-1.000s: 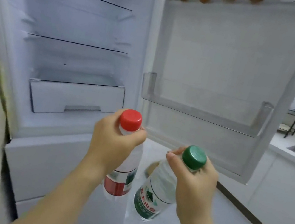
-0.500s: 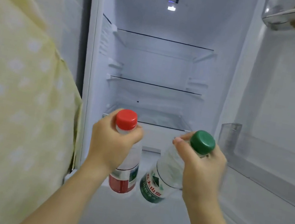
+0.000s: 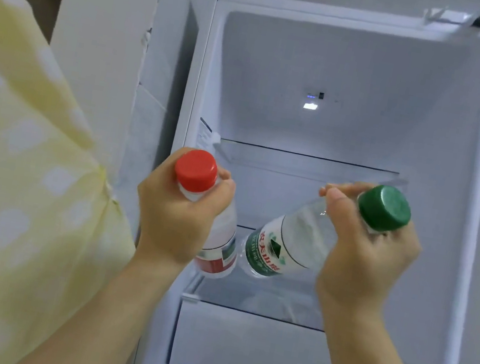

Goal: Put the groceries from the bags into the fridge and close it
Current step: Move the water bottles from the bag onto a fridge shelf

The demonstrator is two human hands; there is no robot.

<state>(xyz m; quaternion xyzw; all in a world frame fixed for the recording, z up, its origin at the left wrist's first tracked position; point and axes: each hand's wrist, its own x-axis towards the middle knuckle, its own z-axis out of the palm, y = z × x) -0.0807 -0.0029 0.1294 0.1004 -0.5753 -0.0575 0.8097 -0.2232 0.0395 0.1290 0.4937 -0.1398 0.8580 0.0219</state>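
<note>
Room: fridge point(image 3: 347, 72) open, centre-right of frame; wide space above top shelf point(image 3: 307, 156); drawer point(image 3: 251, 344) at bottom.
Labels: red-cap bottle point(image 3: 221, 242) has red/white wrap, text unreadable; green-cap bottle point(image 3: 285, 247) has green/white wrap w/ Chinese chars, too small to read.
L hand point(image 3: 174, 218): wrapped round red-cap bottle's neck; bottle about upright, centre-left.
R hand point(image 3: 362, 261): fingers curled round green-cap bottle's neck; bottle tilted, base just beside the red one's.
Left edge: yellow dotted fabric point(image 3: 9, 173).

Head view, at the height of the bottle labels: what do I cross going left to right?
Yellow dotted fabric → left hand → red-capped bottle → green-capped bottle → right hand → fridge's right inner wall.
</note>
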